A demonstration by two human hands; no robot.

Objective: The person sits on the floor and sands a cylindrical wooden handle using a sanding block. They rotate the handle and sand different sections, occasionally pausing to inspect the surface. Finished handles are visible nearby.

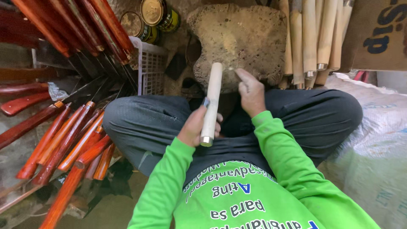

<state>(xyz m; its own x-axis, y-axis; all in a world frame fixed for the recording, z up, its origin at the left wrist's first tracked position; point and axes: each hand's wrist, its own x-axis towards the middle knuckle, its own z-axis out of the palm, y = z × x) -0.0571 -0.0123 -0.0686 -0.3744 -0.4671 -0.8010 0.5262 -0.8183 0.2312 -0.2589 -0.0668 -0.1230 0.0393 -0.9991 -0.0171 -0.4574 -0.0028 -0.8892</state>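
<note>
The person sits cross-legged in grey trousers and a bright green long-sleeved shirt, with a rough, pitted block point(241, 40) – stone-like, tan and lumpy – standing at the upper centre of the frame just beyond the knees.

Red-brown varnished handles point(63, 144) crowd the left side: some fan out from the upper left corner, others lie in a loose heap at lower left, several with dark blades showing between them. A white plastic mesh basket point(150, 70) stands behind the left knee; what it holds cannot be made out. Above it lie two round tins point(146, 19) with brass-coloured lids. At the upper right a row of pale, unvarnished wooden handles point(311, 36) leans upright, metal ferrules at their lower ends, just beside the block. A brown cardboard box point(377, 32) fills the upper right corner, and a white woven sack point(373, 144) lies along the right edge.

At centre, the left hand point(195, 127) is closed around a pale, smooth cylindrical handle point(212, 101), gripping near its lower end, where a metal ferrule shows; the handle's upper tip rests against the block. The right hand point(250, 93) is loosely curled with the forefinger stretched out, its tip touching the block's face just right of the handle – it holds nothing visible.
</note>
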